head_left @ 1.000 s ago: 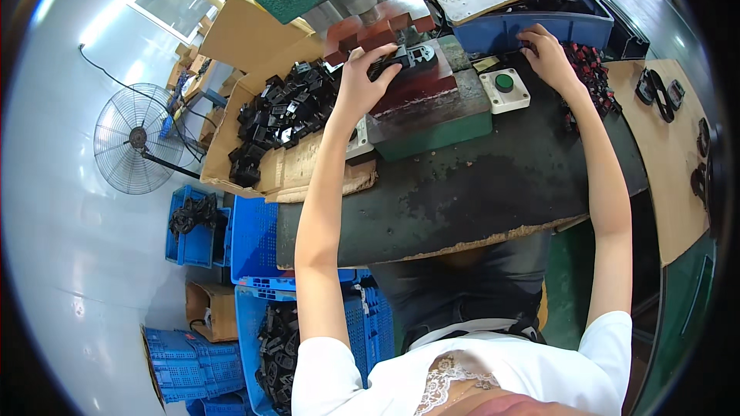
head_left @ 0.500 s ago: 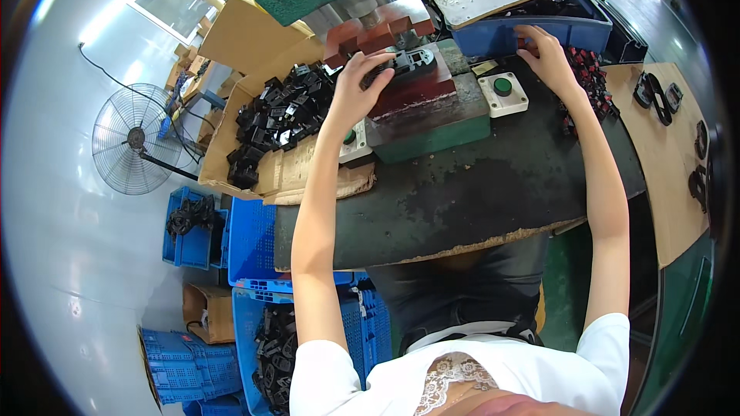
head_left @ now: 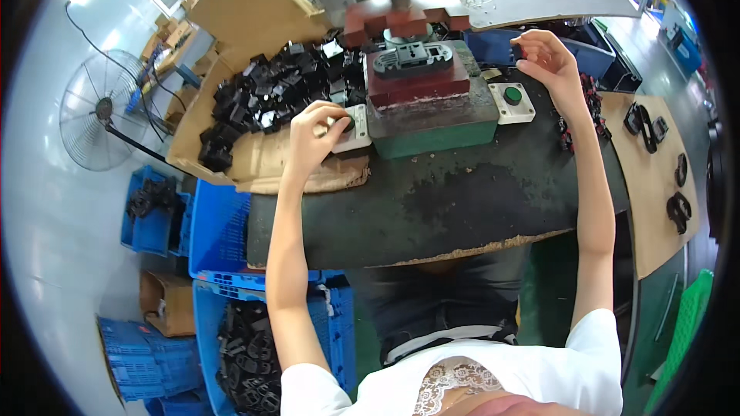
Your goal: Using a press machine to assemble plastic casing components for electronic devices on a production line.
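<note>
Black plastic part [head_left: 412,59] sits seated on the red fixture block [head_left: 420,85] of the small press [head_left: 432,119], directly under the raised ram [head_left: 397,11]. Judging by that, loading looks done and the press stroke is not.

Left hand [head_left: 316,135] rests on the white button box [head_left: 351,127] at the left of the press base, fingers curled over its button; holds nothing. Right hand [head_left: 547,62] is up beside the blue bin [head_left: 539,46], fingers pinched on a small dark piece; what exactly, cannot tell. Green-button box [head_left: 512,102] on the right is untouched.

Containers: cardboard tray [head_left: 231,146] at left holds a heap of loose black parts [head_left: 270,100]. Blue crate [head_left: 254,339] on the floor holds more black parts.
</note>
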Demonstrator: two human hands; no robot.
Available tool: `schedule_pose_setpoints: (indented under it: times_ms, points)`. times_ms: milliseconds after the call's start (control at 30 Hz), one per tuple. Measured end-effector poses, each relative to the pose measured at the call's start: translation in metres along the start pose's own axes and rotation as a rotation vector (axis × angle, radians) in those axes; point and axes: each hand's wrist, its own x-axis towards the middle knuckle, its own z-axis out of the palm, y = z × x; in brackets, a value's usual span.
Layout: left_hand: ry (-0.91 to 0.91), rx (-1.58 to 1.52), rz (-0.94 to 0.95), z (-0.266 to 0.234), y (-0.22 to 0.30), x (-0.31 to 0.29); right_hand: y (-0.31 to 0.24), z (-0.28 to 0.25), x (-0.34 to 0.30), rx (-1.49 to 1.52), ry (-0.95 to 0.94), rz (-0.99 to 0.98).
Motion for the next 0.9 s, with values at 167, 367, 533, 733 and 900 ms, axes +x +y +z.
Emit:
schedule_pose_setpoints:
  times_ms: [167,367,533,733,900]
  points:
    - [0.030,0.034,0.030,0.007,0.002,-0.007,-0.004,0.025,0.006,-0.061,-0.079,-0.012]
    - [0.017,0.057,0.009,0.005,0.005,-0.008,0.015,0.051,0.045,-0.323,-0.155,-0.017]
    - [-0.014,0.094,0.005,0.004,0.008,-0.008,0.025,0.067,0.063,-0.414,-0.323,0.038]
    - [-0.023,0.083,-0.008,0.004,0.008,-0.009,0.025,0.072,0.070,-0.565,-0.407,-0.125]
    - [-0.019,0.090,0.024,0.004,0.007,-0.008,0.023,0.073,0.069,-0.557,-0.403,-0.144]
